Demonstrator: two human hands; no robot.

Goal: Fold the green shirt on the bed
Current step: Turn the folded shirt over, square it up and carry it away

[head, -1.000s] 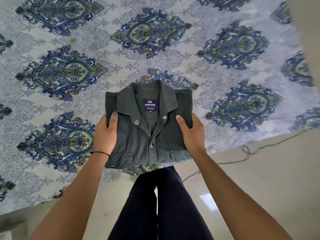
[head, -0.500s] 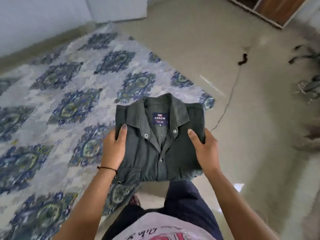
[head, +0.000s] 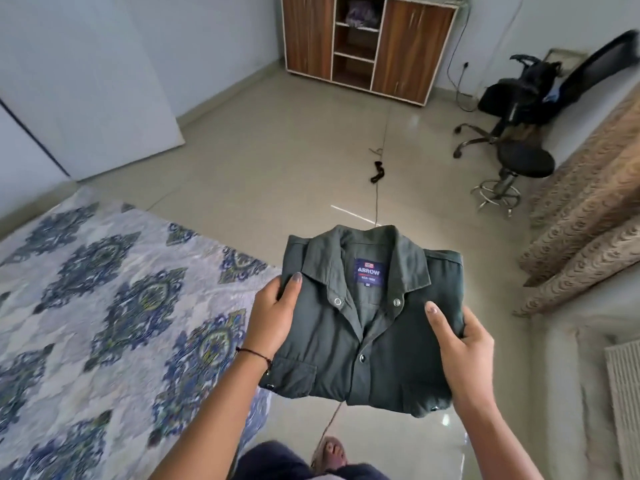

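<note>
Gripping the folded green shirt (head: pixel 367 327) (collar pointing away) by its sides: left hand (head: pixel 273 317), right hand (head: pixel 460 344).

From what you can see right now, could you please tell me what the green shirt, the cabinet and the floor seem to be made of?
Green shirt: a matte woven cloth, probably cotton, judging by its soft creases, with shiny metal-looking snaps.
Cabinet: brown streaked grain with pale edging, so wood or wood-look laminate.
Floor: glossy beige tile or stone, going by the window glare and a thin joint line.
</note>
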